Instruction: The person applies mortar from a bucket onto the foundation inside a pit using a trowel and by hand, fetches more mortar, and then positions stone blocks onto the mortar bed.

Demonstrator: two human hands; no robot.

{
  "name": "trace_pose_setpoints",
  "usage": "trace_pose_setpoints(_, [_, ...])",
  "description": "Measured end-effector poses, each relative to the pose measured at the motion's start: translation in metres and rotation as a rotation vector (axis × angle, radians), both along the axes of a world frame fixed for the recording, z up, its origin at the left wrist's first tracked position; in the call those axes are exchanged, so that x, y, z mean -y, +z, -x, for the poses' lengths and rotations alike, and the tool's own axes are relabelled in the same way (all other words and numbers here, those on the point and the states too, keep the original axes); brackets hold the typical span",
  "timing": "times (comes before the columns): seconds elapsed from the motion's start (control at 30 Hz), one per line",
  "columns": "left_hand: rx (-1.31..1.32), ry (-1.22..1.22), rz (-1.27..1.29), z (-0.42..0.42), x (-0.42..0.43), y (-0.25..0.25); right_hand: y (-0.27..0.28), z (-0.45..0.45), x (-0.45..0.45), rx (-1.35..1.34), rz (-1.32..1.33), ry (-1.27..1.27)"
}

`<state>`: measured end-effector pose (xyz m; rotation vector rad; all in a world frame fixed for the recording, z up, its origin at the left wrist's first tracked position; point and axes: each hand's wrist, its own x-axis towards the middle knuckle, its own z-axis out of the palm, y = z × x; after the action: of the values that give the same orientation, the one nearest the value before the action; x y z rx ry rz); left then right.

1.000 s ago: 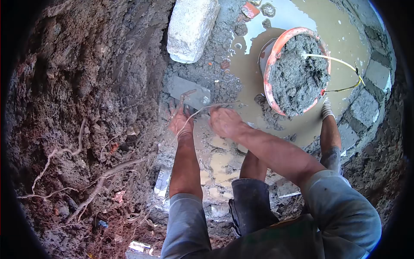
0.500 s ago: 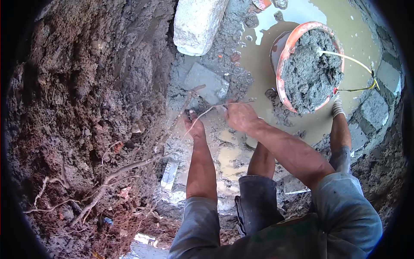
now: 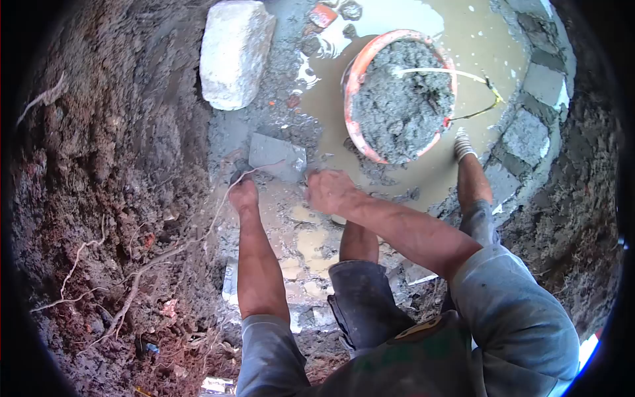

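My left hand is low at the left end of a flat grey brick, beside the earth wall; its fingers are partly hidden by wet mortar and a thin root. At the brick's right end, my right hand has its fingers curled in a fist; whatever it grips is too hidden to make out. The brick lies slightly tilted on grey mortar. Beyond my right hand, an orange-rimmed bucket full of grey mortar stands in muddy water.
A large pale block lies at the upper left. Brown water surrounds the bucket. Laid bricks curve along the right. The rough earth wall with roots rises on the left. A red brick piece lies at the top.
My left hand first lay spread at the brick, then drew back with fingers curled, and is now lower at its left end. The brick turned and shifted, then swung back. The view has moved too.
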<state>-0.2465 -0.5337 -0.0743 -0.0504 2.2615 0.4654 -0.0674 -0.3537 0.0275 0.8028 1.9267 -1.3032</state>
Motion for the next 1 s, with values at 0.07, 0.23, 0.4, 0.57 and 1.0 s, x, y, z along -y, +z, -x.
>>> trace_pose_setpoints(0.07, [0.038,0.207,-0.155,-0.022,-0.005,-0.019,0.042,-0.070,-0.019,0.016,-0.101,-0.064])
trace_pose_setpoints(0.23, [0.105,0.095,-0.445,-0.127,-0.148,0.071,0.116,-0.217,-0.089,0.224,-0.472,-0.157])
trace_pose_setpoints(0.4, [0.210,0.200,-0.327,-0.201,-0.203,0.067,0.101,-0.220,-0.145,0.503,-0.644,-0.246])
trace_pose_setpoints(0.57, [-0.152,-0.113,-0.404,-0.246,-0.216,0.090,0.027,-0.197,-0.179,0.559,-0.542,-0.269])
trace_pose_setpoints(1.0, [-0.166,-0.373,-0.250,-0.226,-0.263,0.060,0.005,-0.176,-0.217,0.273,-0.409,0.337])
